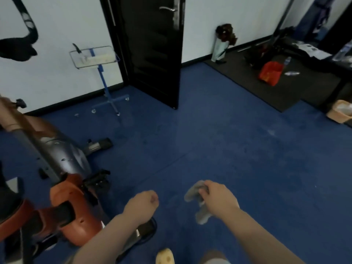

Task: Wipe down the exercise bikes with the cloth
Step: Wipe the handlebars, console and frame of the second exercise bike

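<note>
An orange, grey and black exercise bike [62, 164] stands at the left, its pedal [99, 180] pointing toward me. My right hand [219, 199] hangs over the blue floor, right of the bike, shut on a crumpled grey cloth [194, 191] that droops below the fist. My left hand [142, 204] is curled into a loose fist with nothing in it, just right of the bike's orange casing and apart from it. The whole frame is blurred.
A blue wheeled stand with a wire tray [95, 57] is by the white wall. A black door [152, 48] stands ajar. At the right are a black mat [276, 88], a red bag [270, 73], bottles and a cardboard box [341, 111]. A yellow shoe [165, 256] shows below.
</note>
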